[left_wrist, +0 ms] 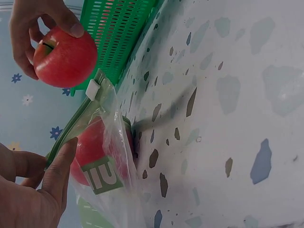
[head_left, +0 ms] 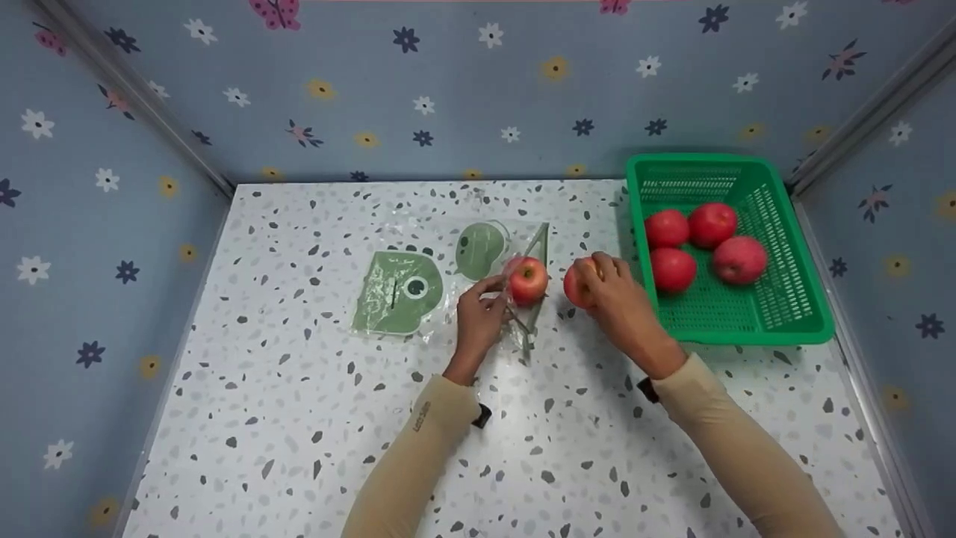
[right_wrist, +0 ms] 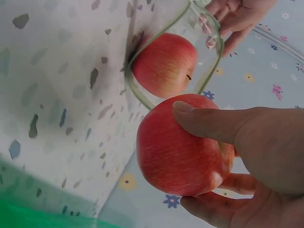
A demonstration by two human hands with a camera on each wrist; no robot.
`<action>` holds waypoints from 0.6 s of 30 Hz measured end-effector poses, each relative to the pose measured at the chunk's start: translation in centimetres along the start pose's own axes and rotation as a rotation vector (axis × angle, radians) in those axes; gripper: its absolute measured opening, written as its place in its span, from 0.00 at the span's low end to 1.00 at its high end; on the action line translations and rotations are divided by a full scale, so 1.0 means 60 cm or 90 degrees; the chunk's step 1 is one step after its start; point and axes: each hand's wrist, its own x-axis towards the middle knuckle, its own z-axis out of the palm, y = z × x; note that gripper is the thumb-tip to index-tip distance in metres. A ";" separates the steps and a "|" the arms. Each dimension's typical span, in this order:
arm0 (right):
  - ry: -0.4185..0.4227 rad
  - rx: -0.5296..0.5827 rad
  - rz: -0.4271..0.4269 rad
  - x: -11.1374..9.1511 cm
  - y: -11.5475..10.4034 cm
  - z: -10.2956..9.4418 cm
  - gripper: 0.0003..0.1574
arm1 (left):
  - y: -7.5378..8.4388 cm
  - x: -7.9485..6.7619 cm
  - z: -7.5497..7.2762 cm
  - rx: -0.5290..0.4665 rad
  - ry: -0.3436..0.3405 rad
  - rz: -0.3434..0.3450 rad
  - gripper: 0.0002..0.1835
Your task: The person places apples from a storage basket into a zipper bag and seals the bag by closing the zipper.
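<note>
left grip (head_left: 479, 317) had the bag (left_wrist: 101, 175) pinched by its edge, apple (head_left: 529, 280) sitting inside, right grip (head_left: 624, 306) held another apple (right_wrist: 183, 147) just outside.

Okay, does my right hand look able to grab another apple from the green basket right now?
Probably not while the right hand is gripping an apple; it would likely need to let go first. Otherwise the way looks free: the green basket is uncovered and sits just beside that hand.

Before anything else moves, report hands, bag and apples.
Left hand pinching the clear bag, mouth open; right hand gripping one apple outside it; another apple inside the bag; nothing seen blocking the way in.
</note>
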 end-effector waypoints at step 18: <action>-0.046 0.058 0.035 0.009 0.005 0.053 0.39 | -0.003 -0.002 0.003 -0.020 -0.003 0.020 0.16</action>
